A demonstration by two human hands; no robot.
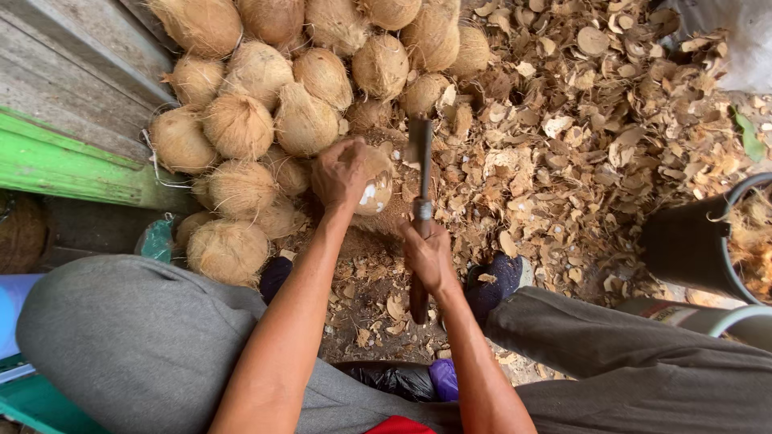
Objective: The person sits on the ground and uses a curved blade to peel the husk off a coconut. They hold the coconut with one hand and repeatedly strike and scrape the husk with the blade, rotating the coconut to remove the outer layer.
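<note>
Head view, read left to right. A green board point(72, 165) edges a heap of husked brown coconuts point(265, 96) stacked against it. The left hand point(342, 173) is closed over the top of 1 coconut point(376, 186), which is held just in front of the heap, above the ground between the person's knees; its fibrous tan shell is chipped on the near side, where small patches of white show. Just beside it, the right hand point(429, 257) is clamped around the wooden handle of a cleaver point(419, 157), whose dark blade stands upright next to the nut and close to the left fingers. Judged from this pose, the main risk is a glancing stroke: the rounded, hairy shell could deflect the blade toward the holding fingers, or the nut could twist out of a 1-handed grip. Shell chips point(579, 153) carpet the ground to the right, loose footing for the dark shoes point(494, 281). A black bucket point(691, 241) stands at far right.
</note>
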